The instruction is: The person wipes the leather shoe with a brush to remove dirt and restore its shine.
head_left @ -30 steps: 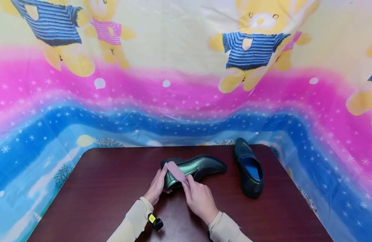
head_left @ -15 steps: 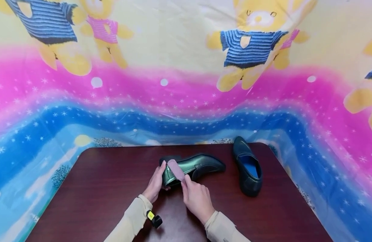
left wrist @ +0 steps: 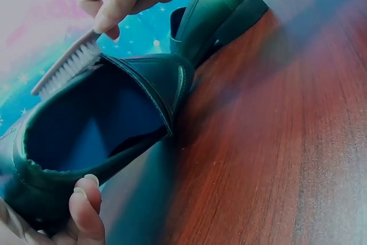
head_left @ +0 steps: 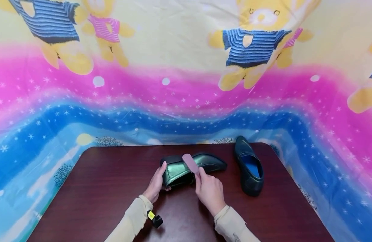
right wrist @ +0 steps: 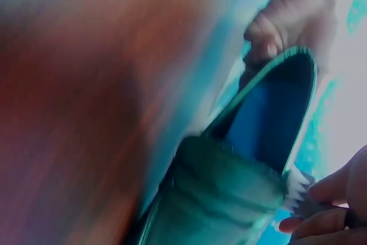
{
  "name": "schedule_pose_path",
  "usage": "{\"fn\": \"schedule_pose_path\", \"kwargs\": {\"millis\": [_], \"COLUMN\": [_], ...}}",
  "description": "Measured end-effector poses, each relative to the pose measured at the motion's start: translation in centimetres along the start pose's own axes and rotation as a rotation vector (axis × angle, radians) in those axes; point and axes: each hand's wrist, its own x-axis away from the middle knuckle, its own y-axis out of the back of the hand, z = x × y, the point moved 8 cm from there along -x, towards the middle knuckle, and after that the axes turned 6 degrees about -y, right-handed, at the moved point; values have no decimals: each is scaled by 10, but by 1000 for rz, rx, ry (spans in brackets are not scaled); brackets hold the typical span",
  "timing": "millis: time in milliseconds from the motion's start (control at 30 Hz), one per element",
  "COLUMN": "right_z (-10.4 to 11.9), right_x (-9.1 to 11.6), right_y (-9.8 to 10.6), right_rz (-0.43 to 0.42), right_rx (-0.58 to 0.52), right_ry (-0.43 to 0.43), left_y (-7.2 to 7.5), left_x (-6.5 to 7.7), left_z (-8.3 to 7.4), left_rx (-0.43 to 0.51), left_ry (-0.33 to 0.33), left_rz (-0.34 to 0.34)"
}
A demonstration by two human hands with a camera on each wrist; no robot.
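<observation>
A dark leather loafer (head_left: 176, 170) lies tipped on its side on the table, toe to the right, its opening facing the person. The left hand (head_left: 155, 183) grips its heel; in the left wrist view those fingertips (left wrist: 86, 202) curl at the heel's edge. A pinkish brush (head_left: 190, 163) with white bristles (left wrist: 71, 70) is pinched by its handle in the right hand (head_left: 210, 191). The bristles lie against the shoe's upper side, near the front of the opening. In the right wrist view the brush (right wrist: 298, 190) is partly hidden by fingers.
The second loafer (head_left: 249, 168) stands upright at the right rear of the dark red wooden table (head_left: 113, 188), blue insole showing. A cloth curtain (head_left: 179, 101) printed with bears hangs behind the table and at both sides. A black wrist strap device (head_left: 155, 220) sits on the left sleeve.
The right hand has moved the brush rightward along the shoe, from near the heel toward the front of the opening. The left hand keeps its grip on the heel.
</observation>
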Motion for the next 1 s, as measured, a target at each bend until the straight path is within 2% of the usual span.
{"fn": "schedule_pose_path", "kwargs": {"millis": [167, 233, 400, 467, 567, 733, 867, 1000], "right_z": [-5, -2, 21, 32, 42, 45, 39, 24], "right_x": [-5, -5, 2, 5, 7, 7, 5, 3], "right_y": [0, 0, -4, -7, -13, -18, -18, -16], "right_rz": [31, 51, 156, 188, 193, 176, 151, 135], "right_rx": [-2, -40, -217, -245, -217, -176, -145, -100], "right_ry": [-31, -32, 24, 58, 84, 91, 85, 40], "left_y": [1, 0, 0, 1, 2, 1, 0, -1], "left_x": [1, 2, 1, 1, -1, -2, -3, -3], "left_z": [-1, -1, -3, -3, -4, -2, -1, 0], "left_rx": [3, 3, -17, -31, -35, -20, -17, -15], "left_ry": [-12, -14, -21, -31, -41, -46, -39, -31], "left_rz": [-7, -3, -16, -35, -60, -67, -42, -5]}}
